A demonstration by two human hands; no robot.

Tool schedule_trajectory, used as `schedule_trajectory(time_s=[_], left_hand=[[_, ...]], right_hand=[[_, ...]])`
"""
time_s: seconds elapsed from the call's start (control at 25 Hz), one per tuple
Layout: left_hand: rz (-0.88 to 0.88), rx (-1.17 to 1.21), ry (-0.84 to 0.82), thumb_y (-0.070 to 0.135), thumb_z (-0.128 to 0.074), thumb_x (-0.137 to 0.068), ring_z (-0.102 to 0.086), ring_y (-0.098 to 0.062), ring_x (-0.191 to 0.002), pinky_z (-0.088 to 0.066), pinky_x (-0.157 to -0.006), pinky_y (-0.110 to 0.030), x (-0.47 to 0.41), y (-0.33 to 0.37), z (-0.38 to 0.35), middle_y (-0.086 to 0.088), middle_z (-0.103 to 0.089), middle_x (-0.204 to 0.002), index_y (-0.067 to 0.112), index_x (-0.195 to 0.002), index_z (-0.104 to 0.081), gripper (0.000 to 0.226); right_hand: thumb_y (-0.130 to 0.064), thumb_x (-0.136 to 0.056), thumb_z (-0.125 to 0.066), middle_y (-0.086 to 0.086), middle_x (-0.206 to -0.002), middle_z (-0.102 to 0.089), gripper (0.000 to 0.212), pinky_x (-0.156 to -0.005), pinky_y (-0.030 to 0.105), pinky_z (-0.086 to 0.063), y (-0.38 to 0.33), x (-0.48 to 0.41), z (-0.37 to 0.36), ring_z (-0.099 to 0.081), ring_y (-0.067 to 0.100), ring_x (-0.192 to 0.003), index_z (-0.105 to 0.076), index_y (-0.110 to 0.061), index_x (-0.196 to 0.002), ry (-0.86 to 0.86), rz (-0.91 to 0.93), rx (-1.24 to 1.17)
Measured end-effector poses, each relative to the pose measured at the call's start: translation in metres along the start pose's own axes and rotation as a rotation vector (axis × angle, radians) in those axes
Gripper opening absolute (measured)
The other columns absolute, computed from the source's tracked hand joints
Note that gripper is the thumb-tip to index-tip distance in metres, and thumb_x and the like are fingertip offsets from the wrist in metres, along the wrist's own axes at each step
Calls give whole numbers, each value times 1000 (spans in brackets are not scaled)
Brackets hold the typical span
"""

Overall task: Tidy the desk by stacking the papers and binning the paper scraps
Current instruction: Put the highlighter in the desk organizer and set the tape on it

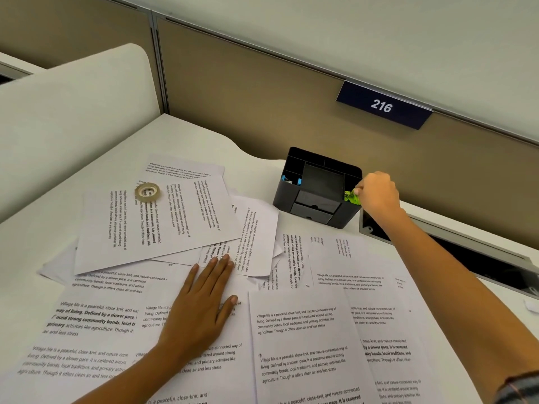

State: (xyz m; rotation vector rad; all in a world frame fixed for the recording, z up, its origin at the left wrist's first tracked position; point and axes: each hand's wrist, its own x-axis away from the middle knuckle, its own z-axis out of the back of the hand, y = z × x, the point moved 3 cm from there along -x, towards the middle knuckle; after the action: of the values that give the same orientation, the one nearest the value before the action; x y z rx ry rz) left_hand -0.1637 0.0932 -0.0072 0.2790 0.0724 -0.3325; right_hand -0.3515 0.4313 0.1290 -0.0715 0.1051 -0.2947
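Printed papers [303, 339] cover the near side of the desk, one hand flat on them and the other at the organizer

The papers overlap loosely from the near edge up toward the black organizer [318, 188], some skewed and two sheets curled just left of it; bare desk [204, 135] shows only behind the sheets, left of the organizer, up to the partition wall. A tape roll [147, 191] sits on a tilted sheet well left of the organizer. The left hand [204, 301] lies palm down on the papers, near-left of the organizer, fingers straight and slightly spread, gripping nothing. The right hand [379, 193] is at the organizer's right wall, fingers curled around a small green thing [352, 197] touching that wall
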Motion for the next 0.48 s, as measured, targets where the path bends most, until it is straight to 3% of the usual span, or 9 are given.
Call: schedule_trajectory(time_s=[0.16, 0.32, 0.48], left_hand=[[3, 8, -4, 51, -10, -95, -4, -12, -146, -7, -117, -37, 0, 0, -1, 4, -9, -158, 18, -150, -10, 64], [6, 18, -11, 52, -9, -95, -3, -12, -146, -6, -117, -37, 0, 0, -1, 4, -8, -158, 18, -150, -9, 64], [7, 38, -23, 53, -7, -95, 1, -11, -146, -4, -118, -37, -2, 0, -2, 4, -4, -158, 19, -150, -6, 65]], right_hand=[[-18, -92, -59, 17, -110, -63, 23, -77, 38, -50, 8, 4, 2, -61, 38, -93, -70, -11, -111, 9, -28, -92], [-17, -89, -63, 15, -111, -63, 21, -79, 39, -50, 1, 16, 13, -62, 36, -93, -70, -14, -109, 190, -13, -189], [-18, -88, -63, 9, -102, -62, 13, -74, 38, -53, -51, 34, 25, -63, 29, -85, -72, -19, -98, 277, 125, -257]])
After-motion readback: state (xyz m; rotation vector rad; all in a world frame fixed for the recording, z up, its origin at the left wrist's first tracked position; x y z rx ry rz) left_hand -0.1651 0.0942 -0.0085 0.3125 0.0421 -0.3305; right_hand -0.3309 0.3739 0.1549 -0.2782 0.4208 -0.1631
